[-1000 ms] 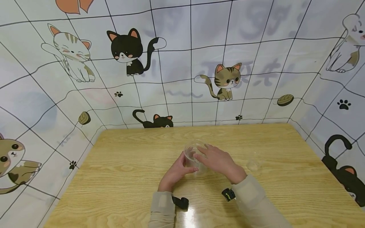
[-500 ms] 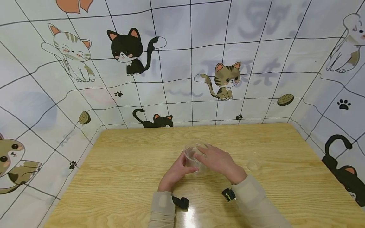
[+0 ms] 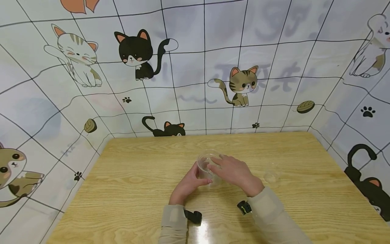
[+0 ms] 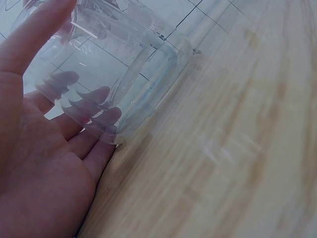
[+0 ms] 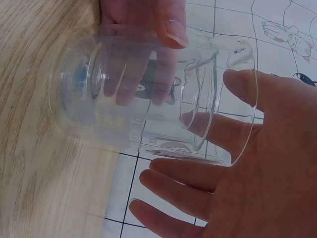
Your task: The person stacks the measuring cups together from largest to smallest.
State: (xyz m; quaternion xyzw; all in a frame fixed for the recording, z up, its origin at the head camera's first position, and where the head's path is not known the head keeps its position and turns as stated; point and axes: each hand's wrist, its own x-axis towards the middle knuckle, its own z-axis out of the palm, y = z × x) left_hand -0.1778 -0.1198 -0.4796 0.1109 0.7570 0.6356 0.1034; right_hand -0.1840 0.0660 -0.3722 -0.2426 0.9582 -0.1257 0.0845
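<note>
A clear beaker with faint printed marks stands on the wooden table. My left hand grips its side, thumb on the near wall, fingers round the far side. At the mouth is my right hand: in the right wrist view its thumb and forefinger reach in past the rim, fairly straight. The other fingers of that hand lie outside the wall. More clear rims show inside the beaker, beyond its mouth. Another see-through vessel, very faint, is on the table to the right of my right hand.
The wooden table ends at a cat-patterned cloth wall at the back, with similar walls on both sides. A black wrist camera sits by my left sleeve, another camera by the right.
</note>
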